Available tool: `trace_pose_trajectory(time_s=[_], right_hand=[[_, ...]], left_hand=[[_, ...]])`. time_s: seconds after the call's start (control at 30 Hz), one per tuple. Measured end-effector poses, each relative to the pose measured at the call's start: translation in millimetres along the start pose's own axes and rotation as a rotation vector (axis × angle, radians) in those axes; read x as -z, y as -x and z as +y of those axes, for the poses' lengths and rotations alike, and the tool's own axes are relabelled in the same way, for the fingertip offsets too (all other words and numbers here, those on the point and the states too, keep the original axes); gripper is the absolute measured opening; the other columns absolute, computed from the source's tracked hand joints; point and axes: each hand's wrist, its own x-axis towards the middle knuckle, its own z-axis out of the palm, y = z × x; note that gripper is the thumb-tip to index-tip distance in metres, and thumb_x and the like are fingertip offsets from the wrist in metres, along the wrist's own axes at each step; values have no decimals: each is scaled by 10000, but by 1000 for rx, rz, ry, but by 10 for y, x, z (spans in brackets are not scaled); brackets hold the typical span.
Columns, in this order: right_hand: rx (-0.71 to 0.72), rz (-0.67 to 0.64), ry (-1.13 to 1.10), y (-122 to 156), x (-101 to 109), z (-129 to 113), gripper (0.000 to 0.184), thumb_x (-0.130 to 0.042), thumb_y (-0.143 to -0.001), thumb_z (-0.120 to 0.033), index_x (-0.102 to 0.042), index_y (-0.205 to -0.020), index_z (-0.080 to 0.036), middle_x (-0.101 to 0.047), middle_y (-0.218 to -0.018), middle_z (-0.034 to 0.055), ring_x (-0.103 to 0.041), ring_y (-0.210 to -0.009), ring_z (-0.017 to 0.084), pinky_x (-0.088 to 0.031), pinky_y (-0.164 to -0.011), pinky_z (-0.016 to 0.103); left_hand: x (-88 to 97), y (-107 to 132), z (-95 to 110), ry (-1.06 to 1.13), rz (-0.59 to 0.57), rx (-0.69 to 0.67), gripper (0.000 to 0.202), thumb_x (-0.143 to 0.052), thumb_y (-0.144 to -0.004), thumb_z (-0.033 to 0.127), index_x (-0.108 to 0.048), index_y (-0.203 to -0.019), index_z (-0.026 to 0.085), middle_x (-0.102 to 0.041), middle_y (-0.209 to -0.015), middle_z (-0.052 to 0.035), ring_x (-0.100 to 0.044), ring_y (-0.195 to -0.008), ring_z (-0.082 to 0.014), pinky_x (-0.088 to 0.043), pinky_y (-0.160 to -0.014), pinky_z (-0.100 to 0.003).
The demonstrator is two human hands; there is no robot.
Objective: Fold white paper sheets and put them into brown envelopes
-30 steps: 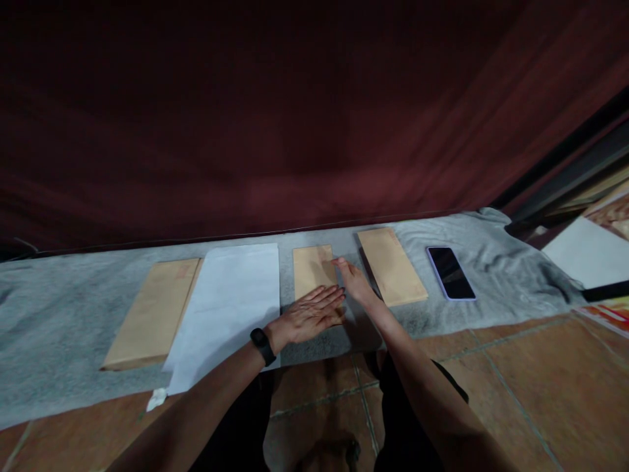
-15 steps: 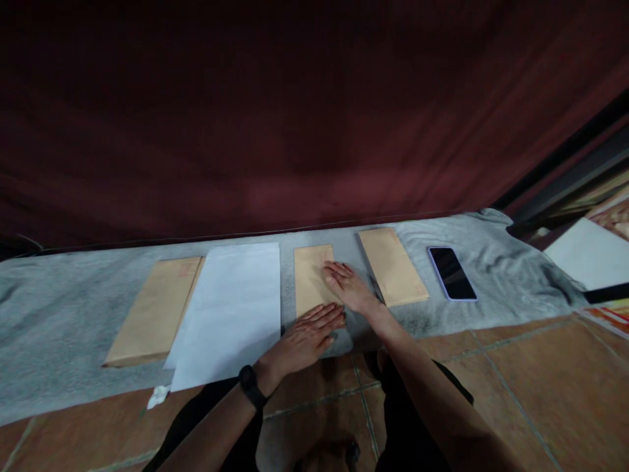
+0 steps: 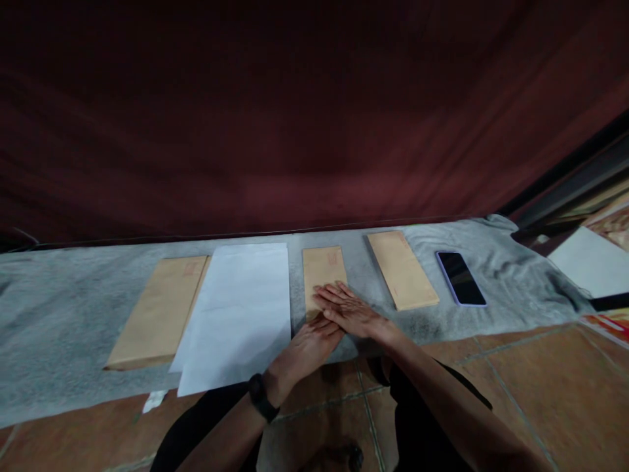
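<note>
Looking down on a long grey cloth (image 3: 59,308), far edge against a red curtain (image 3: 295,118), near edge on tiles (image 3: 540,387). Wide bare room at far left, only narrow strips between the items. From the left: left envelope (image 3: 160,308), right edge under a white sheet (image 3: 236,314), then middle envelope (image 3: 323,267), right envelope (image 3: 403,269), phone (image 3: 460,278). Envelopes flat, contents hidden. Right hand (image 3: 351,309) flat, fingers together, pressing the middle envelope's near end. Left hand (image 3: 310,346) flat, fingertips beneath it, close to the cloth's near edge, gripping nothing.
</note>
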Motion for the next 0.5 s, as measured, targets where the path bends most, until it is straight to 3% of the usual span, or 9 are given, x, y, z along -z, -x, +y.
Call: trace_pose_trajectory(time_s=[0.23,0.33,0.5], right_hand=[[26,-66,18,-94,43,98,533,-257,-1073,-499,-315,-1568,-312,-255,-1657,-19,-204,-1534,159,-118,-1282,416],[2,-51,117,-352,110,255,585,-265,-1066,-506,-232,-1598,-265,-203,-1669,13,-180,-1541,168,-114,-1280,414],[-46,-14,266,-847,208,448,607,-256,-1065,-482,-224,-1602,-201,-212,-1665,60,-174,-1543,202,-110,-1273,440]], left_hand=[[-20,66,20,-56,12,-12,320,-528,-969,109,-592,-1270,198,-660,-1317,-75,-615,-1224,-189,-470,-1077,-353],[-48,79,22,-85,24,-15,347,-504,-979,107,-577,-1307,196,-663,-1324,-72,-616,-1229,-186,-471,-1067,-346],[-74,125,19,-152,36,-2,324,-507,-980,121,-602,-1284,181,-662,-1340,-68,-592,-1268,-194,-429,-1106,-350]])
